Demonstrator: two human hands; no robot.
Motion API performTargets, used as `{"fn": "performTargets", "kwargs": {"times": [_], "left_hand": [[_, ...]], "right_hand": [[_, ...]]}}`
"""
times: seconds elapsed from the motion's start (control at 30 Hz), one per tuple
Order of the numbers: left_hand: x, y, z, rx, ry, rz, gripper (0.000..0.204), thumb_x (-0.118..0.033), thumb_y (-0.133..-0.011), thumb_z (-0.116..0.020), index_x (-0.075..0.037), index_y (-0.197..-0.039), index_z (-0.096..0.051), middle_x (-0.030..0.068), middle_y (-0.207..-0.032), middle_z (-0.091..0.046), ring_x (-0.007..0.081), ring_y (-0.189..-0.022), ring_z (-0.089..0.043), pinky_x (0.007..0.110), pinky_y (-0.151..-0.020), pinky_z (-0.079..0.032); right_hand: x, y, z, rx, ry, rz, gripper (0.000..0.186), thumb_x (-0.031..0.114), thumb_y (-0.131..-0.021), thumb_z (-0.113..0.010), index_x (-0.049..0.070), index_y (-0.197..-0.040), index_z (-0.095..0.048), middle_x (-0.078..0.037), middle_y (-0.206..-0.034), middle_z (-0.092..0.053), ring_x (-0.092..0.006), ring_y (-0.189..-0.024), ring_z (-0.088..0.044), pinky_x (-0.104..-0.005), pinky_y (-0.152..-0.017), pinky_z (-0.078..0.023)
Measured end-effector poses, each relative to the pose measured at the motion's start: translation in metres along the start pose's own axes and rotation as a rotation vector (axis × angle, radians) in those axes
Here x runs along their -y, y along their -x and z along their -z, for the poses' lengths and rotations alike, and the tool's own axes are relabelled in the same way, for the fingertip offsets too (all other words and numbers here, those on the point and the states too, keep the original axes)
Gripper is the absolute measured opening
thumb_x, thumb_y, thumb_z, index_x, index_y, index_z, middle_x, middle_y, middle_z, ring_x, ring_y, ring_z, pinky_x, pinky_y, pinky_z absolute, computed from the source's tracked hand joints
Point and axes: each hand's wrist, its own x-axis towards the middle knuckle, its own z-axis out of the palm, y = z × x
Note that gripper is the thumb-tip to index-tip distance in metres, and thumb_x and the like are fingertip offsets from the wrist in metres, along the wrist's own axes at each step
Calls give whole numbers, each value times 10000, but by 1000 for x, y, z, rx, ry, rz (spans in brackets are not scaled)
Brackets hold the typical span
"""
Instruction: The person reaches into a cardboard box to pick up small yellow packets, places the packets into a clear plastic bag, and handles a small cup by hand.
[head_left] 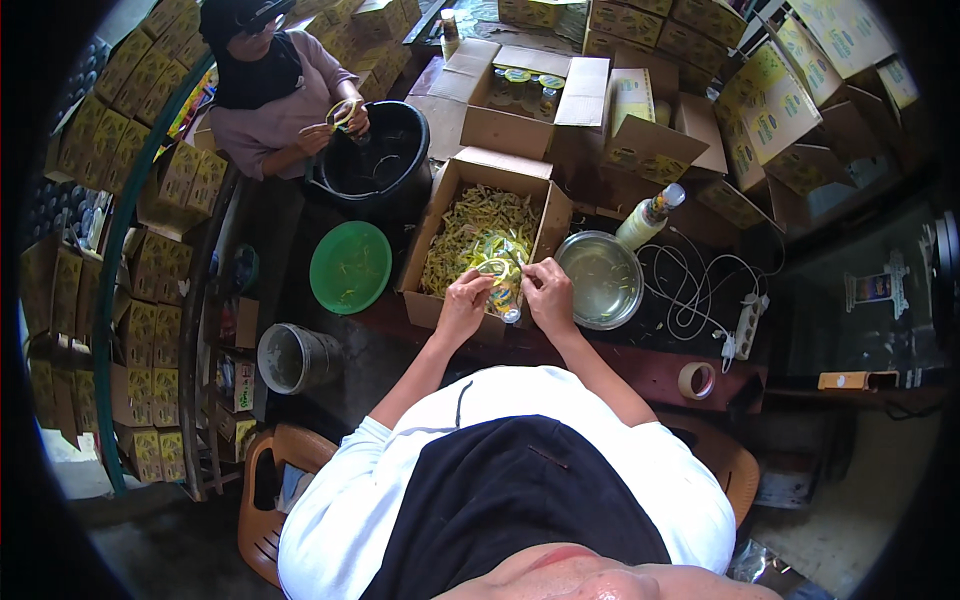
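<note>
Both my hands are over an open cardboard box point(553, 222) filled with yellow-green strips point(462, 225). My left hand point(466, 303) pinches a thin yellow band point(498, 266) that curves into a loop. My right hand point(548, 292) is closed at the fingertips beside the loop; what it pinches is too small to make out. Between the hands lies a shiny clear thing, perhaps a bottle, with a pale bluish round end point(511, 316) toward me. Its exact shape is hidden by the band and my fingers.
A clear round basin point(603, 318) and a capped bottle point(650, 216) stand right of the box, near a white cable and power strip point(747, 325). Left are a green basin point(352, 290), grey bucket point(285, 357) and dark tub point(422, 130). A co-worker point(290, 115) holds a yellow loop there.
</note>
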Motion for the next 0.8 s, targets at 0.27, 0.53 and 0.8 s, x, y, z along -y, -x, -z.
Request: {"fn": "performTargets", "kwargs": {"times": [0.27,0.53,0.8], "left_hand": [[-2,7,7,23,14,1,167,53,-845,-638,35,-1003,-689,114,-926,-644,226,-811,-674,304,-689,-524],[-2,14,13,16,31,39,186,54,-843,-641,-22,-996,-715,89,-875,-625,224,-774,-655,321,-664,-503],[4,18,11,-23,111,80,161,35,-849,-656,-14,-990,-715,86,-865,-621,216,-770,-657,310,-657,-502]], "right_hand": [[7,3,-2,62,8,94,146,49,-767,-649,18,-900,-702,-125,-838,-617,-296,-814,-632,-411,-741,-506],[11,3,-10,100,18,75,156,64,-772,-642,22,-907,-707,-134,-859,-631,-309,-856,-632,-416,-775,-508],[14,-7,-17,145,65,79,147,66,-771,-639,28,-897,-706,-137,-868,-635,-323,-870,-632,-425,-789,-508]]}}
